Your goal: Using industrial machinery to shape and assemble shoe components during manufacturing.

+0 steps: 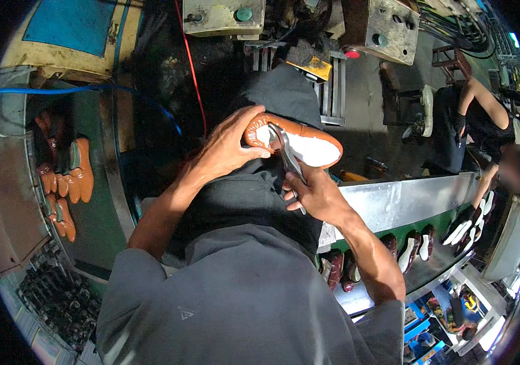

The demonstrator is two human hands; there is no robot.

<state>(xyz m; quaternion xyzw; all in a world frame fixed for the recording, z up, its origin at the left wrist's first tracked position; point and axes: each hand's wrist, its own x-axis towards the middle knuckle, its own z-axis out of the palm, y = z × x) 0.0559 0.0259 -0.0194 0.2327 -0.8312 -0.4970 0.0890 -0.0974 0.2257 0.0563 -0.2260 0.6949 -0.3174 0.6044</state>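
A tan leather shoe upper [322,152] lies across my lap with its white underside facing up and its rounded toe to the right. My left hand [230,147] is wrapped round its left end, where pleated leather edges show. In my right hand [319,193] is a pair of metal pliers [290,161], its handles within my curled fingers. The jaws meet the shoe's underside near my left thumb; whether they pinch the leather is too small to tell.
Several tan shoes [80,170] sit on a green conveyor at left. Dark red shoes [410,250] line another green belt at right, where a co-worker [503,134] reaches in. Ahead are machine control boxes [393,30], a red cable [192,67] and a blue hose [83,89].
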